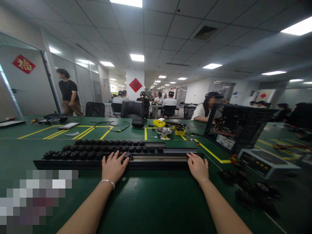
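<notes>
Across the green table in front of me lie long black trays [156,165], set one behind another. Rows of small black round parts [65,155] fill their left portions, while bare metallic strips show toward the right. My left hand [114,166] rests over the nearest tray, fingers spread, fingertips at the last of the round parts. Near that tray's right end, my right hand [198,166] lies with its fingers stretched out over the edge. Neither hand visibly holds anything.
At the right stand an opened black computer case [236,126] and a power supply unit [268,163], with blurred dark parts [255,191] below. Behind the trays are a metal bowl [163,131], a yellow bin [159,123] and cables. A person [201,111] sits across the table.
</notes>
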A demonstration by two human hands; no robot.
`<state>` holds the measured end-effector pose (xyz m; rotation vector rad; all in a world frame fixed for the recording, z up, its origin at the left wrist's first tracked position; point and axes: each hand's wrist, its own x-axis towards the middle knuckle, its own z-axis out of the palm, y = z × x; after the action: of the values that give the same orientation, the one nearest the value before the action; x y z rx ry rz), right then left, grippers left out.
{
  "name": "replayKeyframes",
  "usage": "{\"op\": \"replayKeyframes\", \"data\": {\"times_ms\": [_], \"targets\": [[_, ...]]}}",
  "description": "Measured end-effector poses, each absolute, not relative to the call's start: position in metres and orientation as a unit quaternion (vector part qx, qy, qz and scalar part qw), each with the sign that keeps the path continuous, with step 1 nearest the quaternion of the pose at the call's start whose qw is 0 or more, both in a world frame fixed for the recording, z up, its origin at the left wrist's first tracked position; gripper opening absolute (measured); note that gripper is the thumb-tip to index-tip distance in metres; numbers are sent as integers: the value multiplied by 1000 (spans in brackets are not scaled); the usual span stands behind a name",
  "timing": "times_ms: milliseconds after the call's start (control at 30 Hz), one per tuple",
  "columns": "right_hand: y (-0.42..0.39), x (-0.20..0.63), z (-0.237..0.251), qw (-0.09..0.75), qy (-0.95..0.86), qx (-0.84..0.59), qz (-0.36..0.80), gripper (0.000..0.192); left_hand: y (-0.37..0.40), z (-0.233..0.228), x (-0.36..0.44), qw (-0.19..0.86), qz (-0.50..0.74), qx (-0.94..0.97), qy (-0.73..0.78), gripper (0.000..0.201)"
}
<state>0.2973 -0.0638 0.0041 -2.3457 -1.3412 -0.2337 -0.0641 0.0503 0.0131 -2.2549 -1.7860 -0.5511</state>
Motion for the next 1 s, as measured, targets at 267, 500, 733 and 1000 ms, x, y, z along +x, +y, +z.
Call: {"op": "replayKeyframes", "data": {"times_ms": [267,500,733,1000], "targets": [[-65,295,5,212,-479,-847,-90,48,49,14,-64,111,-192,-764,-606,46],[-66,294,8,204,-484,-846,-89,50,55,5,-63,96,-244,-784,-562,42],[-66,293,9,203,-479,-850,-83,50,55,3,-64,102,-257,-789,-549,42],[-66,294,8,208,-485,-845,-86,51,54,4,-64,116,-255,-791,-544,41]]}}
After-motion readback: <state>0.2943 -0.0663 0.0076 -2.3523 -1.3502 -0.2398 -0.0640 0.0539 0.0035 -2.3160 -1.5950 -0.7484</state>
